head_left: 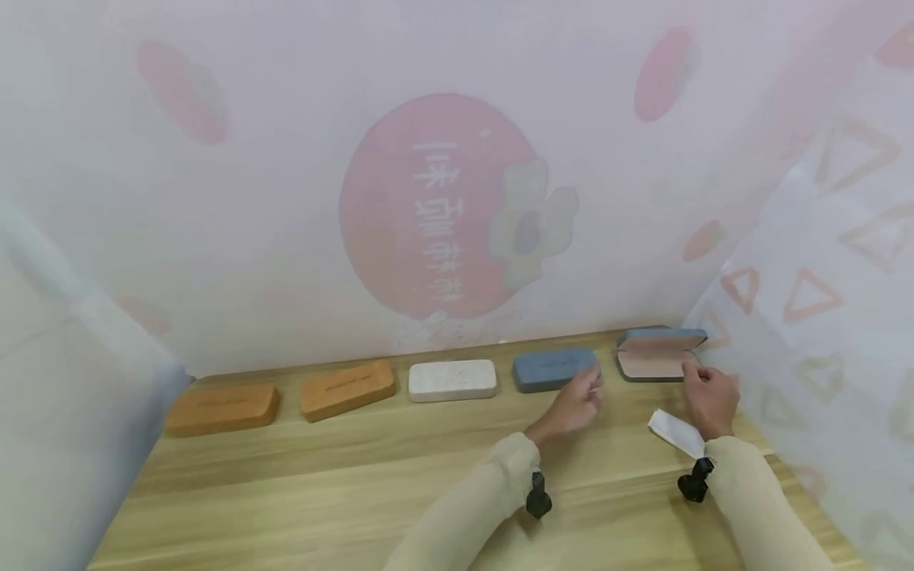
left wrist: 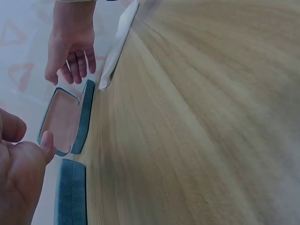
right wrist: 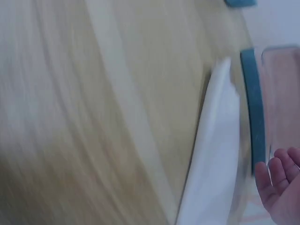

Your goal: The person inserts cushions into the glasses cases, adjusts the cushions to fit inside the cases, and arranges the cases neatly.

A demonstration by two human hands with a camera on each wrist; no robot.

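At the right end of the row stands an open blue glasses case [head_left: 651, 365] with a pink lining, its lid tilted up toward the wall. My right hand [head_left: 712, 400] is at its right front corner, fingers loosely bent; the left wrist view shows nothing between them. Left of it lies a closed blue glasses case [head_left: 546, 369]. In the head view my left hand [head_left: 575, 404] overlaps that case's right end, and in the left wrist view its thumb and fingers are apart around empty air. A folded white cloth [head_left: 676, 433] lies on the table beside my right hand.
Further left in the row are a white glasses case [head_left: 452, 381] and two orange ones, the nearer orange case [head_left: 347, 389] set at an angle. Behind the wooden table [head_left: 343, 492] rises a pale printed wall [head_left: 286, 238], with side panels at left and right.
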